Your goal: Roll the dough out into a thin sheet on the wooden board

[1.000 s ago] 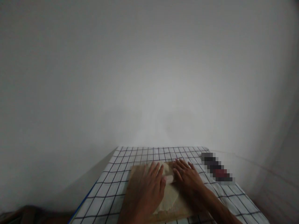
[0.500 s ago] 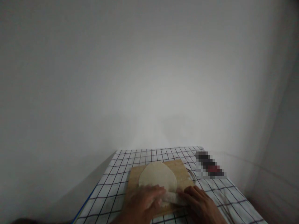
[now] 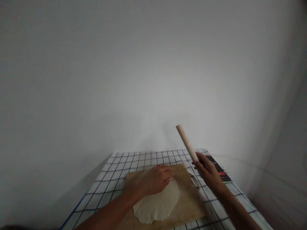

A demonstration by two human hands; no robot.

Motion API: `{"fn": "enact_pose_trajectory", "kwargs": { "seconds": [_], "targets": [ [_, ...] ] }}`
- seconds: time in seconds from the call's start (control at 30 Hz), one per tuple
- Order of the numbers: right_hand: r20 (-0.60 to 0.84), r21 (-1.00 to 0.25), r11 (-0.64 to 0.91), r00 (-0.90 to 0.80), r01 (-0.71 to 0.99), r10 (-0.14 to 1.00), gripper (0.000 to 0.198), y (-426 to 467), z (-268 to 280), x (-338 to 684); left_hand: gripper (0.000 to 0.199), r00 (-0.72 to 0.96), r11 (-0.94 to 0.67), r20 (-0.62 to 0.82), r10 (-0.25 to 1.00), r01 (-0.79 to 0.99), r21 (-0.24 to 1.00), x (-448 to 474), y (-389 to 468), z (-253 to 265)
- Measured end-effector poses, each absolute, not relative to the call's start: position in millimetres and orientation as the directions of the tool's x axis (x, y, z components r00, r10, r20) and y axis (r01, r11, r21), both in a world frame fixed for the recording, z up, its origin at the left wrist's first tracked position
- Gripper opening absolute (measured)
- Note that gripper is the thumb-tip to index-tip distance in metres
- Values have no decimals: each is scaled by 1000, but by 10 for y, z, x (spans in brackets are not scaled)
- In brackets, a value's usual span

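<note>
A round, flat sheet of dough point(image 3: 157, 204) lies on a wooden board point(image 3: 189, 204), its near edge uneven. My left hand point(image 3: 157, 179) reaches across the board with curled fingers at the dough's far edge and hides that part. Raised over the board's right side, my right hand point(image 3: 207, 171) is closed round the lower end of a wooden rolling pin point(image 3: 187, 142). The pin tilts up and to the left, clear of the dough.
A white tablecloth with dark checks point(image 3: 105, 179) covers the table, which stands against a pale wall point(image 3: 144, 80). A metal handle point(image 3: 195, 181) shows at the board's right edge. Behind my right hand lies a dark, flat item with a red patch point(image 3: 222, 174), partly blurred out.
The rolling pin has gone from lying under both hands to being lifted in my right hand. My left hand has moved to the dough's far edge, and the dough sits nearer to me.
</note>
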State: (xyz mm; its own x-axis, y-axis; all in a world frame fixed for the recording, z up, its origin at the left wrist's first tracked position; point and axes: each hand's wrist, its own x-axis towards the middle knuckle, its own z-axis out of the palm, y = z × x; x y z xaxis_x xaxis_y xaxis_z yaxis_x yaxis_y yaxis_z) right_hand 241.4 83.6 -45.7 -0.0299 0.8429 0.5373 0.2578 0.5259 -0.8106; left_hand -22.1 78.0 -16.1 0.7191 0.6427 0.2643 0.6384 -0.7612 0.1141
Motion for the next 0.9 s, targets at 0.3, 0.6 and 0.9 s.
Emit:
{"fn": "enact_pose_trajectory", "kwargs": {
  "seconds": [0.3,0.6,0.9],
  "targets": [
    [525,-831,525,-55,185,849,42,1166,-627,2023,38,792,-792,44,609,604,90,-273,1240,-37],
    [480,-861,475,-19,182,877,41,1149,-713,2165,40,832,-819,-96,547,555,147,-421,1353,74],
    [471,-866,466,-18,184,882,44,1212,-776,2207,49,560,-578,159,813,809,109,-632,1016,170]
  ]
}}
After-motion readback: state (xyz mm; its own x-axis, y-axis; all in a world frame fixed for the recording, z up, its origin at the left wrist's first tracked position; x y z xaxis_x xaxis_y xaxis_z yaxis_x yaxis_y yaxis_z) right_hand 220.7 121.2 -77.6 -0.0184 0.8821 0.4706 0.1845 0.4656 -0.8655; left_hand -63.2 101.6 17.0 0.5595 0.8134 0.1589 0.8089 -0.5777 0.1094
